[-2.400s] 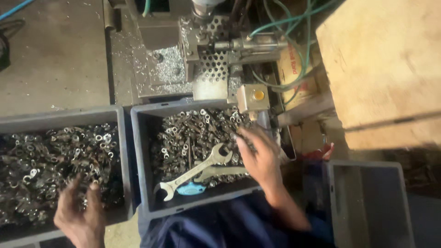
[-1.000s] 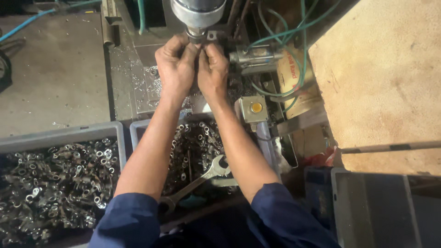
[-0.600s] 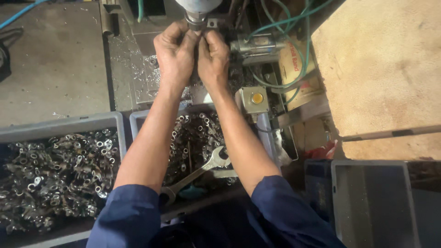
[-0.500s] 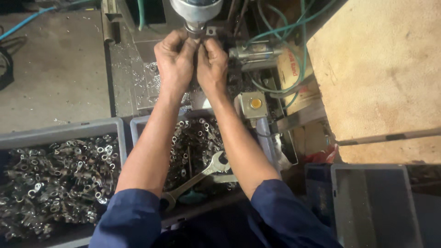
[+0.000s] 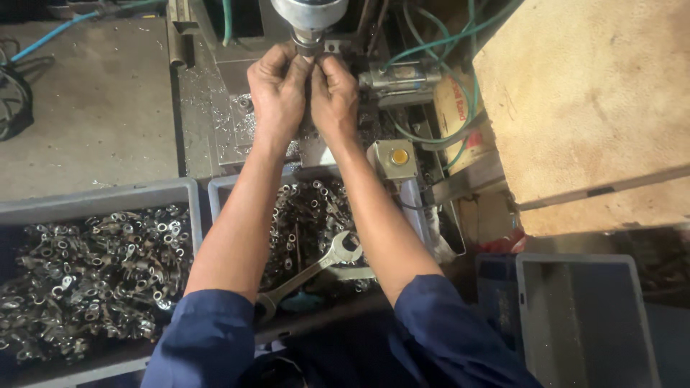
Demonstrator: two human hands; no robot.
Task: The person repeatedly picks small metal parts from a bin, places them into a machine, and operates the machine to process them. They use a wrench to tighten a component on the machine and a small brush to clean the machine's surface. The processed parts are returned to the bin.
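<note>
Both hands' fingers (image 5: 310,66) pinch beneath the spindle (image 5: 310,36).

Whatever the left hand (image 5: 277,90) and right hand (image 5: 334,97) pinch under the machine spindle (image 5: 310,20) is hidden by their fingers. The top edge crops the spindle. The forearms cover part of the wrench (image 5: 309,273).

left hand (image 5: 277,90), right hand (image 5: 334,93), fingers pinched under drill spindle (image 5: 310,18)

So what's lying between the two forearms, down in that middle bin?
In the head view, a silver wrench lies aslant on small metal fittings in the middle bin, between left forearm and right forearm.
</note>
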